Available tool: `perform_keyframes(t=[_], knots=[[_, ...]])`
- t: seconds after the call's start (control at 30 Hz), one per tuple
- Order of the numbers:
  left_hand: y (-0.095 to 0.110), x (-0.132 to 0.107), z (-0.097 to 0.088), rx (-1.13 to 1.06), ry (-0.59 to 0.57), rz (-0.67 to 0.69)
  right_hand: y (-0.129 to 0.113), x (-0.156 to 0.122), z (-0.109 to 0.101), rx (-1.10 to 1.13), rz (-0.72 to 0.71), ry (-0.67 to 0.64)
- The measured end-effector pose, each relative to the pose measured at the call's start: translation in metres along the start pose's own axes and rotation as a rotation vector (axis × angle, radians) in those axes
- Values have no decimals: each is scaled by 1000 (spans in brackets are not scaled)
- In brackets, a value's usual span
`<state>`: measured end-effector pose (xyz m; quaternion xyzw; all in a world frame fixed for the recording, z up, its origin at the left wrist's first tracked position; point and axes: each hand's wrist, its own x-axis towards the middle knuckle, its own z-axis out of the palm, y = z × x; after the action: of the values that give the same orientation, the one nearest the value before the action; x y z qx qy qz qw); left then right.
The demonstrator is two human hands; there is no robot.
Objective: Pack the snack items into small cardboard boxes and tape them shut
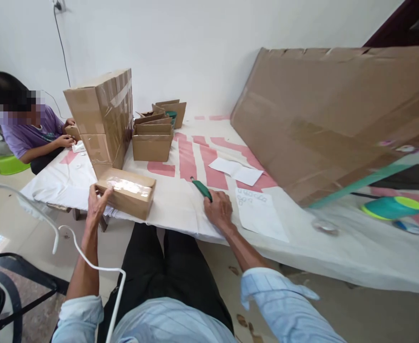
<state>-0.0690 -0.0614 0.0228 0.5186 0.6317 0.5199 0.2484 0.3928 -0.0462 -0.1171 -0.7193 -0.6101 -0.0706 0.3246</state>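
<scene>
The left hand [97, 206] grips one taped box [130, 194] by its left end at the front of the counter [180, 205], its long axis running left to right. The right hand [219, 208] clasps one green tool [201, 188], tip pointing away and leftward, near two papers [261, 214].

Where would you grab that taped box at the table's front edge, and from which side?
I'd take the taped box by its two short ends, one palm on each, coming from left and right: it lies flat, its long side running roughly left to right. The left hand is on its left end, so the right end looks free.
</scene>
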Motion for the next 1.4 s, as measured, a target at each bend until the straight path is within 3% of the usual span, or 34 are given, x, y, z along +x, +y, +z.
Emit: perform_keyframes(t=[0.07, 0.17, 0.37, 0.47, 0.57, 0.63, 0.7, 0.9, 1.03, 1.27, 1.4], knots=[[0, -12, 9, -54, -175, 38, 0, 0, -1, 12, -11, 19], [-2, -11, 14, -151, -404, 40, -2, 0, -2, 39, -1, 48], [-11, 6, 26, -272, -647, 2, -14, 5, -17, 249, 53, 104], [-10, -1, 37, -269, -648, -5, -44, -1, -32, 558, 122, 83], [-4, -14, 48, -293, -639, 7, -85, -13, -50, 904, 190, -68], [2, -24, 54, -293, -651, 38, -105, -21, -61, 1013, 207, -155], [7, -33, 59, -266, -664, 95, -110, -25, -71, 1052, 250, -184], [22, -59, 67, -181, -639, 258, -60, -26, -87, 1190, 413, -317], [37, -73, 73, -125, -591, 377, -33, -28, -88, 1227, 430, -395], [69, -81, 82, -41, -601, 565, -26, -33, -80, 1268, 468, -379], [80, -81, 84, -42, -619, 598, -27, -25, -79, 1243, 351, -410]])
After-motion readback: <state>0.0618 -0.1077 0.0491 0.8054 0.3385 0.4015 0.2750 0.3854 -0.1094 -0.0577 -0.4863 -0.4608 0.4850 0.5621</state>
